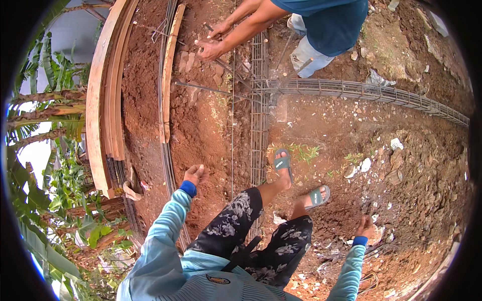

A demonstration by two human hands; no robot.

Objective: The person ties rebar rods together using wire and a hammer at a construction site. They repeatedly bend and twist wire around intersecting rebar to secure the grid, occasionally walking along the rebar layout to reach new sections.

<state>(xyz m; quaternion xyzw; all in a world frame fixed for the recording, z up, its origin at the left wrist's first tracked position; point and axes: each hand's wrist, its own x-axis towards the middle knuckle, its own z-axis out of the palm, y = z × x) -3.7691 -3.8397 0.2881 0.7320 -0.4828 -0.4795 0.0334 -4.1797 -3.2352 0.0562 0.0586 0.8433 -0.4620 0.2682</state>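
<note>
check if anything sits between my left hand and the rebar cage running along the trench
Nothing solid visible does. Only bare red soil and a thin taut string line lie between the left hand and the rebar cage, which is to its right.

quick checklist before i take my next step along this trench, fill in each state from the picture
1. Left hand free: ok, it holds nothing and hangs over bare soil.
2. Right hand free: cannot tell, the grip is turned away near the rubble.
3. Footing: not ok, the left sandal sits at the edge of the rebar cage, on loose soil.
4. String line clear of the legs: ok, it runs left of the cage.
5. Co-worker's hands clear: ok, they work at the far end of the trench.
6. Plank stack out of the way: ok, it lies far left.
</note>
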